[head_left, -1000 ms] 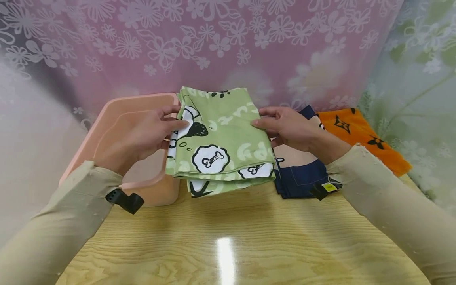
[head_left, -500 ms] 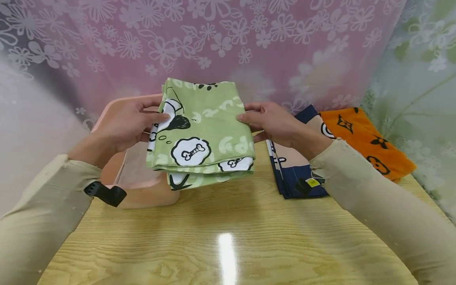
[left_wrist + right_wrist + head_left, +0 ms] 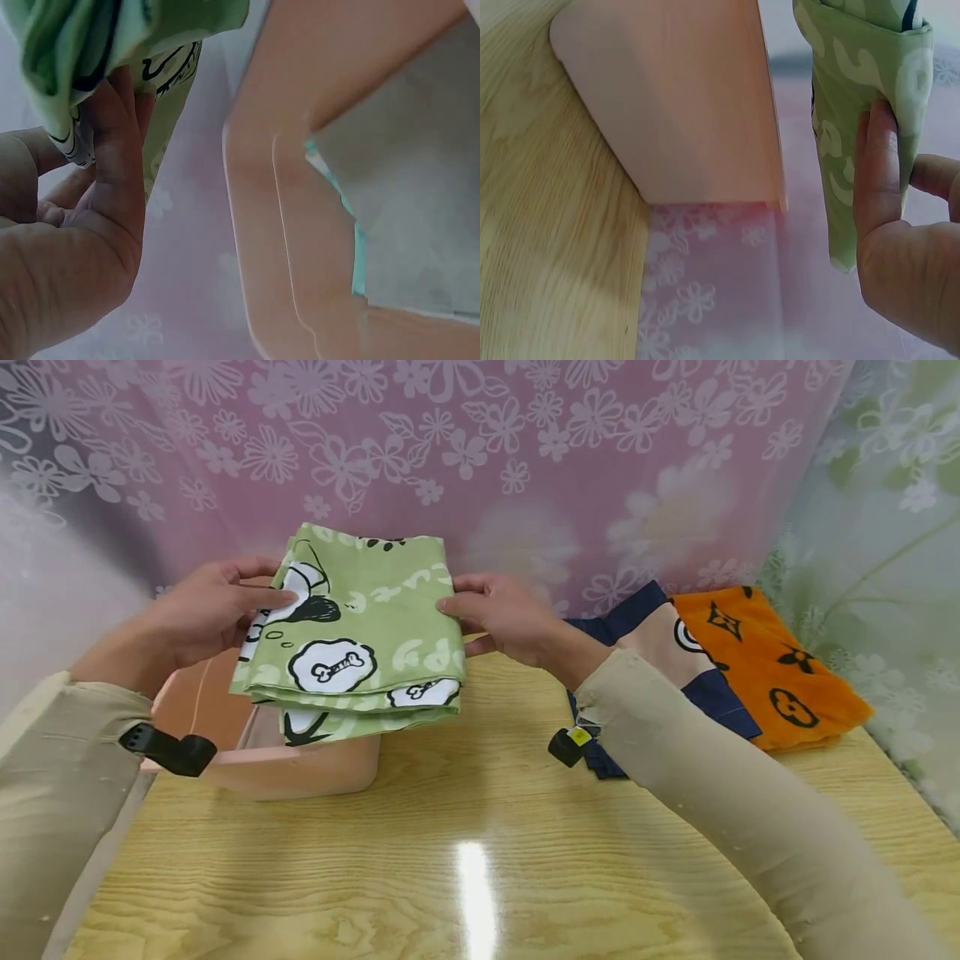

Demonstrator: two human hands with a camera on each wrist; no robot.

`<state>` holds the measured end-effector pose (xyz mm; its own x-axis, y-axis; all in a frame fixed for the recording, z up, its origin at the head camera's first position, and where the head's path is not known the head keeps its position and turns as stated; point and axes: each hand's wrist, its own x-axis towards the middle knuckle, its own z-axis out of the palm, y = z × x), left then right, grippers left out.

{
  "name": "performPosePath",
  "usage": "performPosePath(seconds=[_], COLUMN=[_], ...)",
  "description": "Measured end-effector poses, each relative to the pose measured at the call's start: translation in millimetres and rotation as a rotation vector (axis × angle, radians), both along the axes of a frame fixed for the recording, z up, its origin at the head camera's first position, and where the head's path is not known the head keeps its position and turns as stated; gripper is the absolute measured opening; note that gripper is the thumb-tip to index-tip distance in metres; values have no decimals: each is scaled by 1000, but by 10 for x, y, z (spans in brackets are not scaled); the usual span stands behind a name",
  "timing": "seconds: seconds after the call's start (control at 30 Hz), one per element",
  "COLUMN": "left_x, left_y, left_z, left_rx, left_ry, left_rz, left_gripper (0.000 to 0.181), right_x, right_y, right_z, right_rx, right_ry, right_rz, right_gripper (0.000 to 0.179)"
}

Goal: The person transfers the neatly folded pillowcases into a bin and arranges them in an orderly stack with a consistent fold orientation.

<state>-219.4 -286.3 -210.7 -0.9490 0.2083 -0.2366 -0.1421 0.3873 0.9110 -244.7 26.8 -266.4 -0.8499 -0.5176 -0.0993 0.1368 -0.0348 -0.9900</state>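
A folded green cloth point(image 3: 375, 627) with white and black bone and paw prints is held up in the air, level, over the pink plastic bin point(image 3: 322, 768). My left hand point(image 3: 202, 610) pinches its left edge, thumb on top and fingers beneath. The opposite edge is pinched by my right hand point(image 3: 510, 618) in the same way. In the left wrist view, a flat greyish piece with a turquoise edge point(image 3: 420, 180) lies inside the bin; what it is cannot be told. The right wrist view shows the cloth's layered side point(image 3: 847, 135) beside the bin's outer wall.
Right of the bin, a folded navy and beige cloth point(image 3: 652, 643) lies on the wooden table point(image 3: 420, 860), partly behind my right forearm. An orange cloth point(image 3: 787, 677) with black motifs touches it. A pink flowered curtain point(image 3: 480, 468) hangs behind.
Both hands have carried the green cloth leftward, from beside the bin to above it. More of the navy and beige cloth has come into sight.
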Motion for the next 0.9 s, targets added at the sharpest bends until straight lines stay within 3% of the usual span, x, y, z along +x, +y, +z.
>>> performPosePath(seconds=[0.33,0.5,0.9], left_x=[-39,-47,-77], left_y=[-469,-684,-1042], left_z=[-49,-108,-199], left_rx=[-41,-72,-126], left_ry=[-36,-51,-99], left_rz=[23,3,-10], left_gripper=[29,26,24], right_x=[-21,-41,-53], right_y=[-419,-643,-1063], right_z=[-39,-101,-210], right_rx=[-48,-62,-34], right_ry=[-32,-53,-75], right_rz=[25,12,-7], right_gripper=[39,40,40])
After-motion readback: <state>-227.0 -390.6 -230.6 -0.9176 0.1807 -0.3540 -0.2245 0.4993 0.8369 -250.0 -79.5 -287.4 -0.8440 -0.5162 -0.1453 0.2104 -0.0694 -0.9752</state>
